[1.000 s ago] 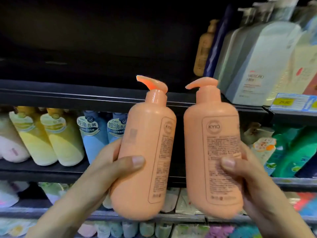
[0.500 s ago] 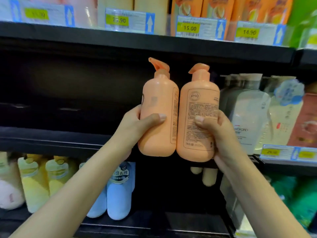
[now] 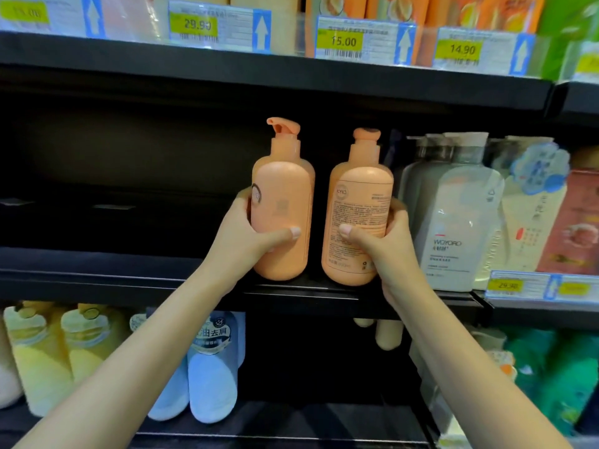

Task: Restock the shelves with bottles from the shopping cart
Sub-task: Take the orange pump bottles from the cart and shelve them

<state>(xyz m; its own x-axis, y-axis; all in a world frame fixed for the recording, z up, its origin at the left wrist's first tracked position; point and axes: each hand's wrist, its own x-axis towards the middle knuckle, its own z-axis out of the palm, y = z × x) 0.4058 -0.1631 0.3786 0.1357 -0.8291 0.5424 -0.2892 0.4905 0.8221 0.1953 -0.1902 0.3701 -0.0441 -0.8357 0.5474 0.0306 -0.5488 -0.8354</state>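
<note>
1. Head view: two peach pump bottles are held upright, side by side and slightly apart, at the front edge of the black middle shelf (image 3: 129, 280). Whether their bases rest on the shelf board or sit just above it cannot be told.
2. The left bottle (image 3: 282, 218) is gripped by the left hand (image 3: 246, 241); the thumb is laid across the bottle's front and the fingers are curled round its far side.
3. The right bottle (image 3: 358, 222), with its printed back label turned to the camera, is gripped by the right hand (image 3: 385, 251); the thumb is pressed on the label and the fingers are wrapped round the right side.
4. Just beside the right bottle, a row of white bottles (image 3: 453, 222) marked WOYORO is seen on the same shelf, with a reddish pack further right.
5. To the left of the held bottles the shelf is seen as dark.
6. On the shelf edge above, price tags (image 3: 343, 40) reading 29.90, 15.00 and 14.90 are fixed.
7. On the shelf below, yellow bottles (image 3: 42, 358) and blue bottles (image 3: 210, 384) are seen.
</note>
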